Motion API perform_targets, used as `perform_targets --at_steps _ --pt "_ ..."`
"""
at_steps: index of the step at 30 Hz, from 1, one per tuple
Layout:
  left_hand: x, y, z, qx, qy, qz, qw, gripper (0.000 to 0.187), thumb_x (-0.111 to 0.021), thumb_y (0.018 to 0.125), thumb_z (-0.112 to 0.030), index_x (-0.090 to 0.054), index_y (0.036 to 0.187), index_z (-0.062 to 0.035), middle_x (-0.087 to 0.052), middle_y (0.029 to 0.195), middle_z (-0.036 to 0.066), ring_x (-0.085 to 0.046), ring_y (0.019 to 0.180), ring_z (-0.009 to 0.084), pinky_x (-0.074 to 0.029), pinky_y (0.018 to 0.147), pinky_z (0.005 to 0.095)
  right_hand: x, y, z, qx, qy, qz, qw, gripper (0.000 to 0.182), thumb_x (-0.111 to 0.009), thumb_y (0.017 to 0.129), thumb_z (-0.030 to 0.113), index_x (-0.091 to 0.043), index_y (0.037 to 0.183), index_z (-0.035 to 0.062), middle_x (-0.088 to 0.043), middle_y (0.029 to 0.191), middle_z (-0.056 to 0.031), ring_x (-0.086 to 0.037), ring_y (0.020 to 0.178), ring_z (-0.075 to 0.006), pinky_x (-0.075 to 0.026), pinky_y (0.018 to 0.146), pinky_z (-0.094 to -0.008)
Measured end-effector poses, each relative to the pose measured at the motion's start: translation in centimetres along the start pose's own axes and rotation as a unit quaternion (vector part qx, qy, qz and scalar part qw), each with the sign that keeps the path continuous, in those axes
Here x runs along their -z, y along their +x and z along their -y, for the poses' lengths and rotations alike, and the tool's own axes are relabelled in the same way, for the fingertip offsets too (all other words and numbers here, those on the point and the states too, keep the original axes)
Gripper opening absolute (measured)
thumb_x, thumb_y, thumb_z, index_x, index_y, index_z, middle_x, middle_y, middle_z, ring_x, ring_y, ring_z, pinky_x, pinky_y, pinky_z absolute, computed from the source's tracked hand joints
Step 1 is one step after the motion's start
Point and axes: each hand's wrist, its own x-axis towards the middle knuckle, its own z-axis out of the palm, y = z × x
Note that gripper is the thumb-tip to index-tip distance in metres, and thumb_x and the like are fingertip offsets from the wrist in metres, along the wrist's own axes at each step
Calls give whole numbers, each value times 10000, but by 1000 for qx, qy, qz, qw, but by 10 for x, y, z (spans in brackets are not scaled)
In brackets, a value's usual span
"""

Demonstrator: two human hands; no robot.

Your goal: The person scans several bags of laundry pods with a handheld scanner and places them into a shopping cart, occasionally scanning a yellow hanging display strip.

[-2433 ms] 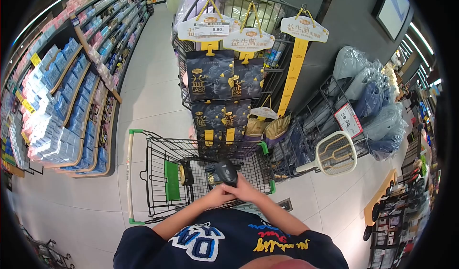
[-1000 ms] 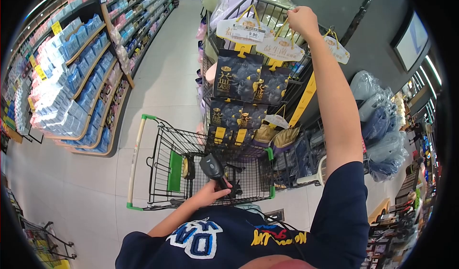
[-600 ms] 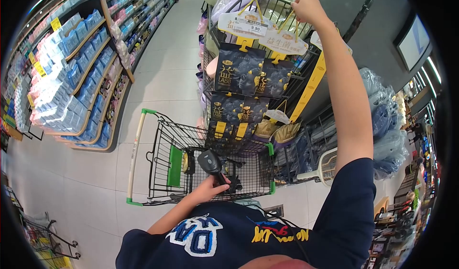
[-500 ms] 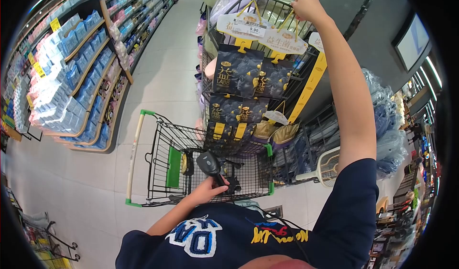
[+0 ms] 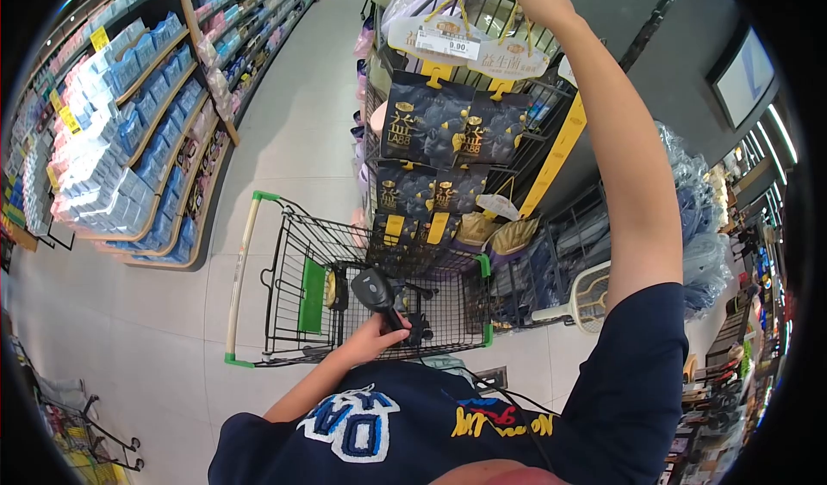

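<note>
My left hand [image 5: 372, 338] is wrapped round the handle of a black barcode scanner [image 5: 374, 289], held over the shopping cart. High up at the wire rack [image 5: 551, 65], my right hand [image 5: 543, 1] is closed on the yellow hanging cord [image 5: 519, 27] of a display strip. Below that cord is a white header card [image 5: 510, 60] with gold lettering. Beside it hangs a second strip, whose card carries a price label [image 5: 448, 43] reading 9.90. Black snack-style pouches [image 5: 419, 123] with gold print hang in rows from both strips. The fingertips of my right hand are partly hidden.
A shopping cart [image 5: 300, 223] with green corners stands before me, a yellow-and-black item [image 5: 334, 287] inside. Stocked shelves [image 5: 164, 140] line the left of the aisle [image 5: 276, 123]. A pale racket-shaped object [image 5: 589, 300] and plastic-wrapped goods [image 5: 702, 270] are at the right.
My right hand has moved slightly up and left, with the cord in it. The right header card and its pouches have shifted a little. My left hand keeps the scanner in nearly the same place.
</note>
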Motion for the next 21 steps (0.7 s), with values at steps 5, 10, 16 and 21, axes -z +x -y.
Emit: perform_targets --at_steps 5,10,16,21 --pt "2 -3 -2 14 19 0 1000 307 -694 974 -247 -601 1172 -32 -656 1071 37 -583 925 111 -481 847 291 28 -19 22 -89 178 37 979 228 -700 920 138 -726 826 -68 -735 753 -175 -745 698 -216 -581 629 -354" --pt "2 -2 9 3 2 -12 1000 310 -694 974 -253 -605 1172 -31 -657 1062 43 -581 909 120 -482 836 291 29 -22 18 -185 366 79 909 244 -667 965 118 -717 863 -97 -736 747 -165 -735 646 -192 -586 583 -311" --pt "2 -1 4 10 -3 -11 1000 326 -690 979 -254 -594 1189 -24 -669 1105 59 -605 944 129 -491 862 298 51 -31 30 -186 337 84 919 199 -665 953 68 -717 876 -108 -739 770 -167 -737 663 -193 -582 592 -296" --pt "5 0 3 20 13 -1 1000 334 -692 978 -239 -580 1206 -22 -669 1165 69 -618 989 136 -494 901 306 40 -18 14 -148 285 121 939 174 -698 904 97 -735 857 -66 -750 781 -157 -737 665 -190 -577 630 -320"
